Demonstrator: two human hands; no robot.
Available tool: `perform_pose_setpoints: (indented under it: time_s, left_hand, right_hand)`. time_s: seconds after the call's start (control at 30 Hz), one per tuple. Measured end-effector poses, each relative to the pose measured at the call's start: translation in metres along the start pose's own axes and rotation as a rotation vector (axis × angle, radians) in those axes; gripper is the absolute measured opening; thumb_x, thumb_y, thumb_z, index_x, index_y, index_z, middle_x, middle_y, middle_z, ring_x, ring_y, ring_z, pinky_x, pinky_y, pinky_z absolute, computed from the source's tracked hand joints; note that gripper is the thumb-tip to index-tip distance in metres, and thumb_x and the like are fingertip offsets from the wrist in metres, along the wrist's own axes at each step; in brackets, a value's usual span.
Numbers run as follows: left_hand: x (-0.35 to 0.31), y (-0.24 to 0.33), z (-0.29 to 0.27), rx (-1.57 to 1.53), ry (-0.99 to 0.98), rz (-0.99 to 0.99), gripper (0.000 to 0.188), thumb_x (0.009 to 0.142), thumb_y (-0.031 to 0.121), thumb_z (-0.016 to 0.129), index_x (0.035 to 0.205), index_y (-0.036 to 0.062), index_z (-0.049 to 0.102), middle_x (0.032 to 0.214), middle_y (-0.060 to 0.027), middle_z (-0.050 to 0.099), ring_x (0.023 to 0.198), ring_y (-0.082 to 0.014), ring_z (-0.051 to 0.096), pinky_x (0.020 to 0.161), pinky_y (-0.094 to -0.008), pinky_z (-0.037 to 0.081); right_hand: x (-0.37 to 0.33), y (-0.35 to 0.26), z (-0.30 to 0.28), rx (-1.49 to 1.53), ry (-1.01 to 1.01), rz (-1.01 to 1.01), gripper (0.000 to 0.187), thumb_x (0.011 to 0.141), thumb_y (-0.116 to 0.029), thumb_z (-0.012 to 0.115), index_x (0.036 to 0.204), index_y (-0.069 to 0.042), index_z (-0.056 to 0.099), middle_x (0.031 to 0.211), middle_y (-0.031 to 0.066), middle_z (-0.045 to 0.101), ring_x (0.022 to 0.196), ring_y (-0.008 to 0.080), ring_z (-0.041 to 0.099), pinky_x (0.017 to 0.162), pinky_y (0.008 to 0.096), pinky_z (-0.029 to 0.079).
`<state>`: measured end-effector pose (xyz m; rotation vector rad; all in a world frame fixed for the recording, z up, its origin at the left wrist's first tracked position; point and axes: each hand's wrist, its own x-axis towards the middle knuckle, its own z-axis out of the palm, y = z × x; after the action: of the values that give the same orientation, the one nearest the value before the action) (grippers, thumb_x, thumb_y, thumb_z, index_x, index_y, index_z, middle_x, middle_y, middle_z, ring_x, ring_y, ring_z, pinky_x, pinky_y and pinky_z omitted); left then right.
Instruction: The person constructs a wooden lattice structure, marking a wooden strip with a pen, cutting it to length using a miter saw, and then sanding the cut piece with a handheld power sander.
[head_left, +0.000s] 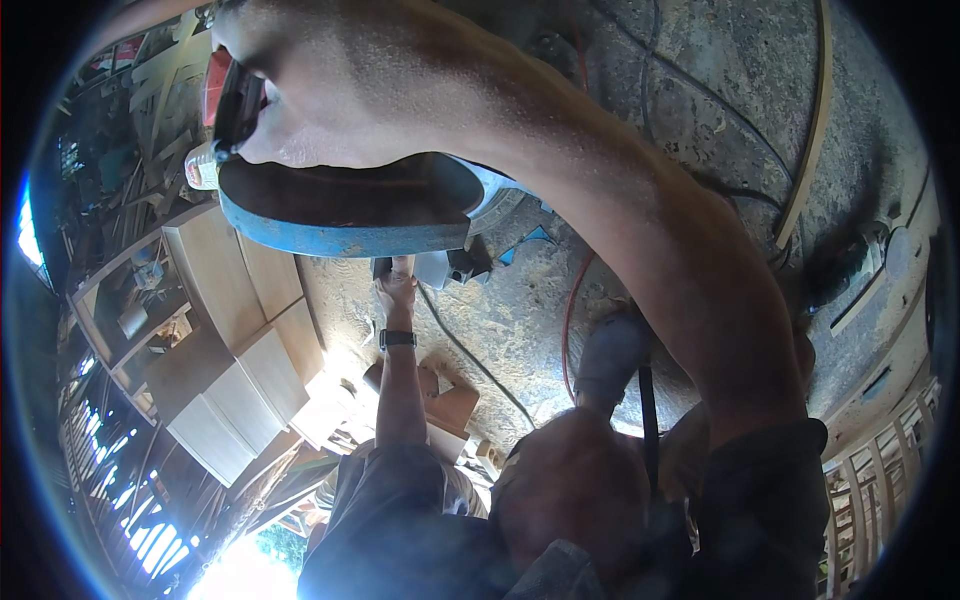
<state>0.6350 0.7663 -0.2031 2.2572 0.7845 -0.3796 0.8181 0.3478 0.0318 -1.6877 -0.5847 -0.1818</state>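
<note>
My right forearm sweeps across the view from the lower right, very close to the camera. At its end, in the upper left, my right hand (300, 110) is closed round a black handle (235, 105) with a red part beside it. The handle appears to belong to a power saw with a curved blue guard (350, 238); no blade shows. Below the guard, my left hand (397, 288), with a dark watch on its wrist, looks closed at a small dark part. A light grey flat piece (432, 270) is just right of it. What the left fingers hold is partly hidden.
Pale wooden cabinets (225, 290) stand at the left, near piled wood strips. A black cable (470, 355) and a red hose (572, 310) cross the dusty floor (340, 285). A long wooden strip (808, 140) lies at the right. Blue scraps (530, 242) lie near the guard.
</note>
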Motion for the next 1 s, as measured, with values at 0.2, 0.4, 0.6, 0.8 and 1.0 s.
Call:
perform_pose_setpoints:
  time_s: [0.2,0.4,0.6,0.8,1.0]
  left_hand:
    - [-0.005,0.007,0.006,-0.052,0.027,0.009,0.078,0.083,0.077,0.068,0.092,-0.0004,0.07,0.07,-0.0045,0.061,0.063,-0.0145,0.056,0.056,-0.034,0.05]
    - [-0.001,-0.003,-0.003,-0.03,0.011,0.004,0.075,0.085,0.074,0.069,0.097,0.0001,0.071,0.074,-0.0048,0.063,0.065,-0.0144,0.057,0.057,-0.0336,0.05]
    - [-0.007,0.008,0.007,-0.152,0.016,0.027,0.071,0.085,0.07,0.072,0.101,0.0011,0.069,0.076,-0.0031,0.062,0.064,-0.0119,0.055,0.054,-0.0316,0.046]
    - [-0.001,0.0,0.005,-0.085,-0.016,-0.007,0.066,0.088,0.064,0.072,0.106,0.0011,0.067,0.078,-0.0031,0.062,0.064,-0.0122,0.054,0.053,-0.0325,0.046]
    - [0.007,-0.023,0.008,-0.015,0.101,0.183,0.059,0.088,0.067,0.07,0.08,0.01,0.059,0.06,0.0018,0.052,0.046,-0.0073,0.049,0.04,-0.0231,0.035]
  right_hand:
    - [-0.004,0.002,-0.001,0.005,0.006,-0.002,0.031,0.086,-0.009,0.076,0.108,0.003,0.058,0.088,0.0163,0.07,0.076,0.0229,0.071,0.069,0.0358,0.057]
    - [-0.005,0.002,-0.001,0.012,0.016,-0.014,0.031,0.086,-0.009,0.075,0.108,0.003,0.057,0.087,0.0162,0.069,0.075,0.0232,0.071,0.068,0.0362,0.057]
    - [-0.013,0.006,-0.004,0.001,0.033,-0.019,0.031,0.086,-0.009,0.075,0.108,0.003,0.056,0.087,0.016,0.069,0.075,0.0234,0.071,0.068,0.0366,0.057]
    - [-0.016,0.005,-0.008,-0.002,0.041,-0.036,0.031,0.087,-0.009,0.075,0.108,0.003,0.055,0.087,0.0159,0.068,0.075,0.0237,0.07,0.068,0.0369,0.057]
    - [-0.015,0.01,-0.008,0.048,0.074,-0.12,0.031,0.087,-0.009,0.074,0.108,0.002,0.054,0.086,0.0158,0.068,0.075,0.024,0.07,0.067,0.0373,0.056]
